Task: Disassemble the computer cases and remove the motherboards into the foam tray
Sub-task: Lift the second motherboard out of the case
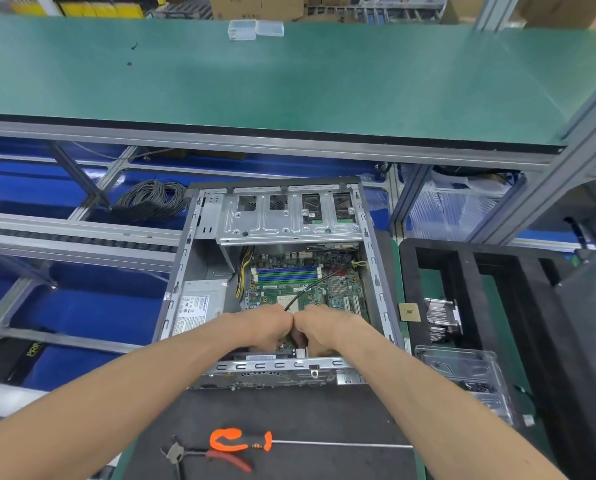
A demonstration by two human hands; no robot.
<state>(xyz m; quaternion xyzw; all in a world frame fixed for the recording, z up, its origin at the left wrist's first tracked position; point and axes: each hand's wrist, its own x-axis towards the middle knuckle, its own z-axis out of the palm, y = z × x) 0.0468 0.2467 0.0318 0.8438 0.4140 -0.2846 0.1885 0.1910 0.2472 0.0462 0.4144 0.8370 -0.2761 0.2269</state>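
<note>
At 6 o'clock inside the case: motherboard, still seated. Your left hand and right hand, knuckles touching, curl down at its near edge; what they grip is hidden. Likely stiff, light, fragile: lift by bare edges. Foam tray at 3 o'clock.

Bright, even overhead light with soft shadows; edges bow from wide-angle distortion; far background slightly soft.

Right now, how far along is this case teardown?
Done: side panel off the computer case; a heatsink sits in the foam tray. In hand: left hand and right hand work at the motherboard near edge. Left: the board remains inside the case.
</note>
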